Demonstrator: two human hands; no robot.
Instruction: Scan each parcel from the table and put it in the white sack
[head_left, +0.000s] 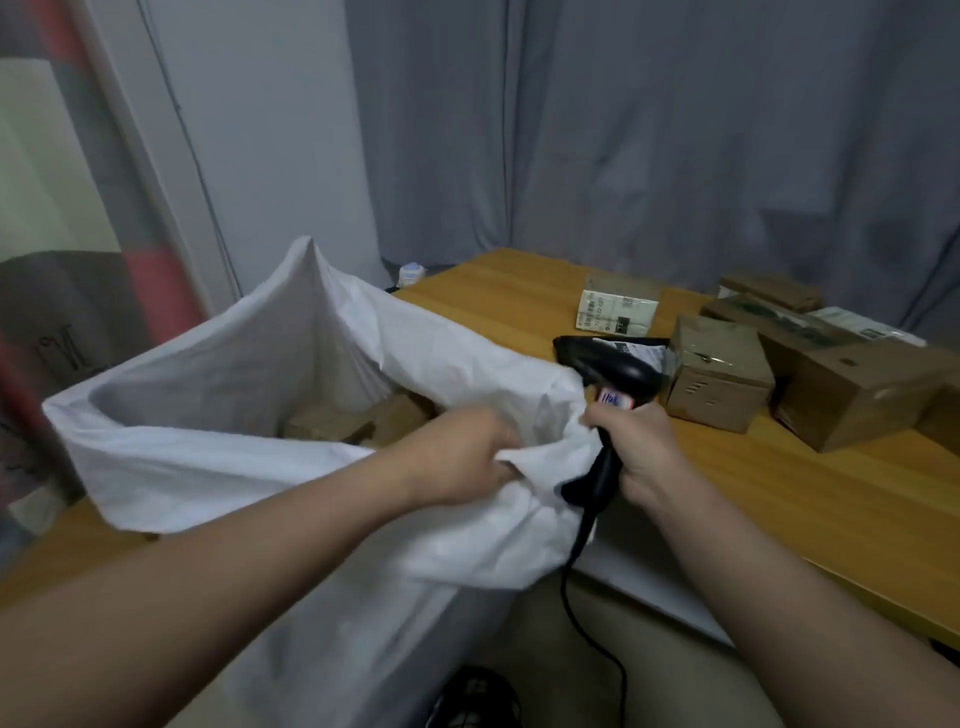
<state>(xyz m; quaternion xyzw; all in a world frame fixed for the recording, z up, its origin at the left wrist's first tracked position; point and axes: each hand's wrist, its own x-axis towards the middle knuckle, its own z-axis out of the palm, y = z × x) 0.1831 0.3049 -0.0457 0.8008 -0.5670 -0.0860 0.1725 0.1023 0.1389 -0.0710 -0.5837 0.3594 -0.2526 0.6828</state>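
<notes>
The white sack (218, 457) stands open at the left of the wooden table (810, 509), with brown parcels (363, 421) showing inside its mouth. My left hand (462, 457) grips the sack's near rim. My right hand (641, 452) holds the handle of a black barcode scanner (608, 364) and also pinches the sack's rim. Its cable (587, 613) hangs down. On the table lie a small brown box (719, 379), a large brown box (852, 384), a pale labelled parcel (618, 306), a dark flat parcel (639, 348) behind the scanner and a brown parcel (774, 288) at the back.
Grey curtains (675, 130) hang behind the table. A small white object (412, 273) sits at the table's far left corner. A dark shape (472, 696) lies on the floor below. A grey chair back (62, 312) stands at the far left.
</notes>
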